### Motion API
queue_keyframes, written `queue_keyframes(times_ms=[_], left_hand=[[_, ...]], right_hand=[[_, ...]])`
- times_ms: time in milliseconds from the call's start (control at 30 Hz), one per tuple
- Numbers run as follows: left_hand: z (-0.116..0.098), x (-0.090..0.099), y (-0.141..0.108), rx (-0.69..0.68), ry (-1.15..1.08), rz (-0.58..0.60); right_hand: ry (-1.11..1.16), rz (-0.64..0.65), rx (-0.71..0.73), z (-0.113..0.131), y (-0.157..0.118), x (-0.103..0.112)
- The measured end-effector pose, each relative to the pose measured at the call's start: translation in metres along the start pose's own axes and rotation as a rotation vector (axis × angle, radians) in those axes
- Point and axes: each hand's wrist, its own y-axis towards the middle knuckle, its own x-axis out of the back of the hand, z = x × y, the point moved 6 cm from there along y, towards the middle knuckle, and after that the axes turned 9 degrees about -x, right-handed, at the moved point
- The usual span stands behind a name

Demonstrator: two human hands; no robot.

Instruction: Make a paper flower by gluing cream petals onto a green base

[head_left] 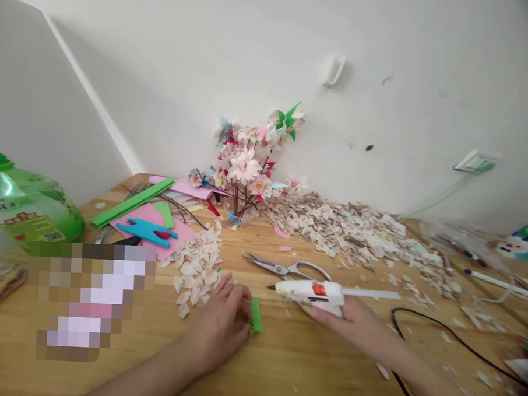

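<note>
My left hand point(226, 325) is closed, pinching a small piece of green paper point(256, 318) just above the wooden table point(256, 373). Wrapped in my right hand point(344, 318) is a white glue gun point(312, 292), its nozzle pointing left toward the green paper, with a gap between them. A clear glue stick point(371, 294) sticks out behind it. Metal scissors point(282, 267) lie partly open just beyond the glue gun. Pale petals point(195, 262) are scattered beyond my left hand.
Paper flowers point(245, 165) stand in a glass at the back. A heap of scraps point(345, 228) spreads to the right. Coloured papers point(132, 203) and a green bottle point(31, 202) are at left. A black cable point(455, 328) curves at right. One left area is pixelated.
</note>
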Motion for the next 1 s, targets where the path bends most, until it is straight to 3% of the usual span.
queue_keyframes(times_ms=[100,300,400,600,833,1000], left_hand=[[0.001,0.001,0.0,0.004,-0.017,-0.018],[0.006,0.006,-0.001,0.021,-0.064,-0.143],[0.011,0.01,-0.002,0.031,-0.081,-0.222],[0.02,0.016,-0.003,0.073,-0.154,-0.356],[0.016,0.021,-0.004,0.061,-0.154,-0.416],[0.01,0.027,-0.007,-0.025,-0.11,-0.459]], right_hand=[[0.022,-0.111,-0.049,-0.027,0.001,0.018],[0.12,-0.498,-0.113,-0.1,0.006,0.062],[0.139,-0.552,-0.147,-0.122,0.01,0.067],[0.156,-0.639,-0.186,-0.134,0.014,0.068],[0.16,-0.68,-0.225,-0.138,0.025,0.066],[0.187,-0.928,-0.282,-0.15,-0.001,0.071]])
